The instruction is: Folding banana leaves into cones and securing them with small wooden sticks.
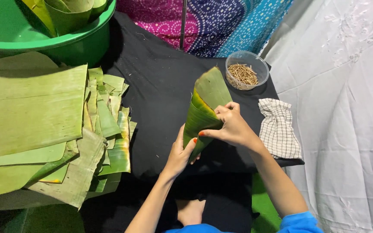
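Black cloth (160, 86) covers the worktop, with patterned fabric (203, 21) behind it and a white embroidered drape (346, 108) along the right side.

Head view: the left hand (178, 154) is closed around the narrow lower end of a rolled banana-leaf cone (203, 110), thumb up against the leaf. The right hand (233, 126) is also closed on the cone, pinching the overlapping edge at mid-height between thumb and fingers. The cone is held tilted above the cloth, wide mouth pointing away toward a clear bowl of small sticks (246, 71). A checked cloth (278, 128) lies just right of the right hand. A stack of cut leaf pieces (44, 129) fills the left side, with narrow leaf strips (111, 125) at its inner edge and a green tub (65, 39) holding more leaves behind it.

Risk, as a judgement: the overlap is held by finger pressure alone, so any easing of the right-hand pinch is likely to let the leaf spring open. Squeezing too hard at the tip could split the leaf along its grain.

Clearance: open black cloth lies between the cone and the strips. The bowl stands near the far right corner of the cloth. On the right, the checked cloth overhangs the edge, leaving little room there.
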